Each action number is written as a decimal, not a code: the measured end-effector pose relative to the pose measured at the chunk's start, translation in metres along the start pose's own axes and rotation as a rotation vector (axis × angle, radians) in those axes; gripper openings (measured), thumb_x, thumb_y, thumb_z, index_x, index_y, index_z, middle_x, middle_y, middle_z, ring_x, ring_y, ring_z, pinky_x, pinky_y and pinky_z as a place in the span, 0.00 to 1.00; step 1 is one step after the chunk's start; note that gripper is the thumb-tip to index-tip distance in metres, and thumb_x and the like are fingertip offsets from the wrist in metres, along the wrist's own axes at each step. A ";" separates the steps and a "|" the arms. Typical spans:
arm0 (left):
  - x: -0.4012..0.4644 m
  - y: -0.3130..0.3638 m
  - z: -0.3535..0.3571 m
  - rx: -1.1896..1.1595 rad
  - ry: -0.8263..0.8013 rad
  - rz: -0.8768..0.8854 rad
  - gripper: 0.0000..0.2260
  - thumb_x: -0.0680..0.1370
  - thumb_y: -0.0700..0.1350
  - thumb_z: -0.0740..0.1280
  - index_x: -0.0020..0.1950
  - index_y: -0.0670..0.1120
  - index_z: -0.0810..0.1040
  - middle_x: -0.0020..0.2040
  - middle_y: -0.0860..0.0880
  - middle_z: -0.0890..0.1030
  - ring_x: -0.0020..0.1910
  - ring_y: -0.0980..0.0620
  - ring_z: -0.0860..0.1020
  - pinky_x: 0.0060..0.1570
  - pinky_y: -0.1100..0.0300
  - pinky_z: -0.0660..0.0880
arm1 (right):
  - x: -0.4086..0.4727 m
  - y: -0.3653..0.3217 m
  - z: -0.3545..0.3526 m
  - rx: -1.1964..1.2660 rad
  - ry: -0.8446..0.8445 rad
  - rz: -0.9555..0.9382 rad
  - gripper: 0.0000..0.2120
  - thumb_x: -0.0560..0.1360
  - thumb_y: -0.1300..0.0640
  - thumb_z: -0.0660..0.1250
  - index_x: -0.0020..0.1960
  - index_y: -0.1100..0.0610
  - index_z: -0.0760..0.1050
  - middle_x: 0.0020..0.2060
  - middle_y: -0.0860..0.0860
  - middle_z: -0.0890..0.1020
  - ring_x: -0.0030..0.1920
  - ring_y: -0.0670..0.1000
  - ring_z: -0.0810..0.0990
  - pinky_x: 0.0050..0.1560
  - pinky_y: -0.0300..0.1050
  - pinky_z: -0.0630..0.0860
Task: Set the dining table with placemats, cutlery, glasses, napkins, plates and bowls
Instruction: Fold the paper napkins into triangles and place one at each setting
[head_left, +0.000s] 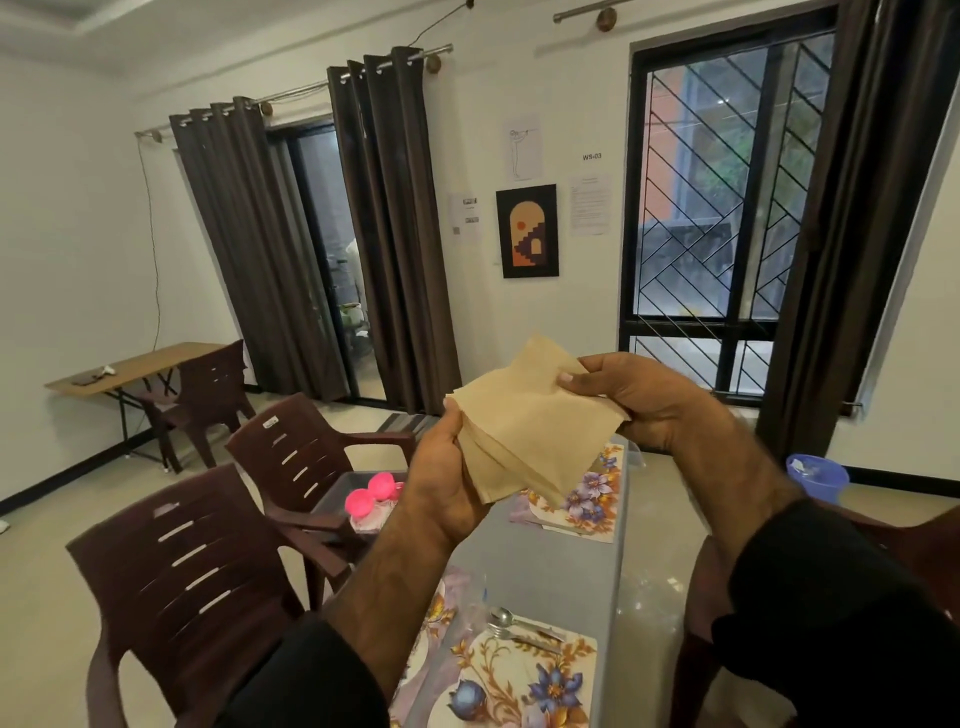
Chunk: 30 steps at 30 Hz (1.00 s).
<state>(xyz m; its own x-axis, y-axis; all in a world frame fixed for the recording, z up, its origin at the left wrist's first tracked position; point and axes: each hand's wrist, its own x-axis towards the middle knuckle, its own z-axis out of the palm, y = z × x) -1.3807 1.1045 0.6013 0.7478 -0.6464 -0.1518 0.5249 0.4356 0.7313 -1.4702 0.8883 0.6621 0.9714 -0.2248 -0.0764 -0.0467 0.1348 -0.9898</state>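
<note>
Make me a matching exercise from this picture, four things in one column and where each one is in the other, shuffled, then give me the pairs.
Column one:
1. stack of beige napkins
2. spoon
3. pink plastic item
4. blue bucket

Column two:
A. on the floor by the right curtain
B. on the near floral placemat
C. held up between left hand and right hand
D. in a grey tray beside the chairs

Pairs: 1-C, 2-B, 3-D, 4-A
</note>
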 end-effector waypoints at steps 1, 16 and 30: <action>0.001 0.000 -0.003 -0.003 0.003 -0.002 0.26 0.85 0.65 0.57 0.74 0.49 0.77 0.68 0.41 0.83 0.69 0.33 0.79 0.73 0.30 0.69 | -0.001 0.003 -0.001 0.052 -0.043 0.000 0.19 0.75 0.59 0.74 0.64 0.64 0.81 0.55 0.62 0.86 0.49 0.59 0.86 0.52 0.55 0.85; 0.002 -0.019 -0.025 0.121 0.073 -0.024 0.29 0.84 0.66 0.57 0.71 0.46 0.79 0.63 0.39 0.85 0.68 0.32 0.79 0.71 0.33 0.73 | 0.018 0.028 0.015 -0.500 0.076 0.032 0.13 0.73 0.51 0.81 0.54 0.55 0.87 0.50 0.57 0.88 0.54 0.64 0.86 0.60 0.64 0.83; -0.007 -0.081 -0.093 0.016 0.129 -0.058 0.27 0.87 0.62 0.54 0.76 0.46 0.77 0.69 0.42 0.82 0.68 0.39 0.80 0.71 0.41 0.74 | -0.011 0.143 0.014 0.018 0.274 -0.012 0.17 0.74 0.67 0.76 0.62 0.58 0.81 0.54 0.60 0.86 0.49 0.57 0.85 0.52 0.54 0.85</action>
<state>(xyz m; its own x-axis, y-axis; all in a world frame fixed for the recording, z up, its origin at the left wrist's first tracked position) -1.3902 1.1322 0.4815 0.7631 -0.5835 -0.2777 0.5628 0.3888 0.7294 -1.4845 0.9237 0.5230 0.8727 -0.4784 -0.0973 -0.0294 0.1474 -0.9886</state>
